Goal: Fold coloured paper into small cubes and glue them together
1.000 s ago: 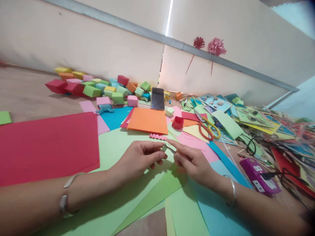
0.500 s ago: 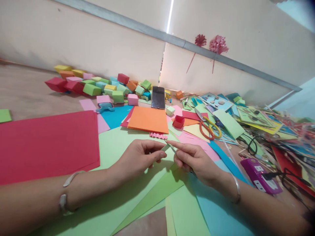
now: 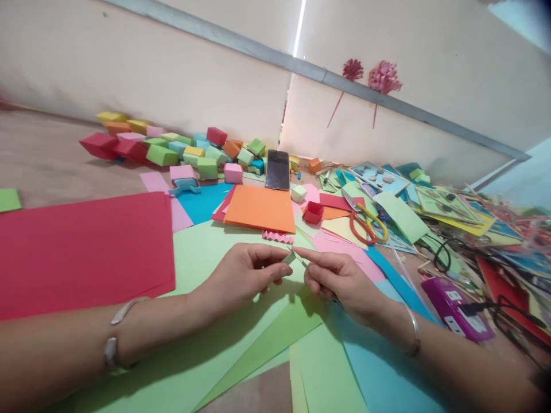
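One left hand (image 3: 245, 275): clamped on short pale-green paper strip (image 3: 290, 258)
Right hand (image 3: 340, 281): clamped on slim grey tool (image 3: 303, 264)
Strip work: apparently mid-shaping
Next at tip: steady pinch needed

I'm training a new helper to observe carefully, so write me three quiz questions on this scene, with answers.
1. What does the left hand pinch?
A) a phone
B) a small green paper piece
C) a pink flower

2. True or false: the red-and-yellow-handled scissors lie outside the right hand's grip.

3. Fill in the colour: the plug in the purple socket block is ____.

Key: 1. B; 2. True; 3. black
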A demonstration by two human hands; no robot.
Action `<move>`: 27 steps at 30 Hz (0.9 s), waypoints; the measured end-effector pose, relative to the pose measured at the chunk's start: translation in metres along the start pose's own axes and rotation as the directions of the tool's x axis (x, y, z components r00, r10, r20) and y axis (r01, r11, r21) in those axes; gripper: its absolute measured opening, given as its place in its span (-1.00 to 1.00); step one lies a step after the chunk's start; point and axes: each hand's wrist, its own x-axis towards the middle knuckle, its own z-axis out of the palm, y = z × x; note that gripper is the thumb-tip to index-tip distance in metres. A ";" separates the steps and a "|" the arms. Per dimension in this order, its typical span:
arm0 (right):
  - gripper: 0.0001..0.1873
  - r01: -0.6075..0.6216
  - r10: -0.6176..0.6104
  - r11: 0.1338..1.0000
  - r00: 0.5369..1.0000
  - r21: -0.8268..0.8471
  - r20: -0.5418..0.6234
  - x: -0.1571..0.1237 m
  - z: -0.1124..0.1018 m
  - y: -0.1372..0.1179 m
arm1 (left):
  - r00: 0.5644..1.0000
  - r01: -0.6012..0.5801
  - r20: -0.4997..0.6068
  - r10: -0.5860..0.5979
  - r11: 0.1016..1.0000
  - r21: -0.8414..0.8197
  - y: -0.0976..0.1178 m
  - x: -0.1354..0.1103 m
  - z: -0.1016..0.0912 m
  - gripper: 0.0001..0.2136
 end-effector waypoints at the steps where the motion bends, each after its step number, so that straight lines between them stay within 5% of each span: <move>1: -0.47 0.005 -0.005 1.000 1.000 -0.015 -0.010 0.000 0.000 0.001 | 1.000 0.000 0.015 0.000 1.000 -0.007 -0.001 0.000 -0.001 -0.68; 6: -0.52 0.246 -0.272 0.916 0.962 -0.317 -0.040 -0.001 -0.001 0.009 | 0.991 0.038 0.130 -0.020 0.990 -0.138 -0.007 0.000 -0.001 -0.74; 10: -0.42 0.484 -0.627 0.476 0.772 -0.735 0.102 -0.003 -0.003 0.017 | 0.983 0.097 0.175 -0.049 0.956 -0.277 -0.007 -0.003 0.002 -0.82; 12: -0.46 0.466 -0.705 0.248 0.688 -0.850 0.172 -0.003 -0.003 0.018 | 0.983 0.107 0.176 -0.053 0.944 -0.311 -0.005 -0.004 0.003 -0.83; 15: -0.53 0.374 -0.729 0.080 0.654 -0.924 0.202 -0.003 -0.001 0.019 | 0.977 0.129 0.203 -0.057 0.925 -0.358 -0.004 -0.006 0.003 -0.76; 22: -0.54 0.364 -0.701 0.152 0.695 -0.919 0.159 -0.001 0.003 0.023 | 0.993 0.079 0.095 -0.064 0.982 -0.174 -0.002 -0.005 0.000 -0.69; 27: -0.57 0.486 -0.714 0.377 0.695 -0.788 0.088 -0.003 0.011 0.016 | 0.999 -0.047 0.005 0.047 0.999 0.010 0.001 -0.005 0.001 -0.77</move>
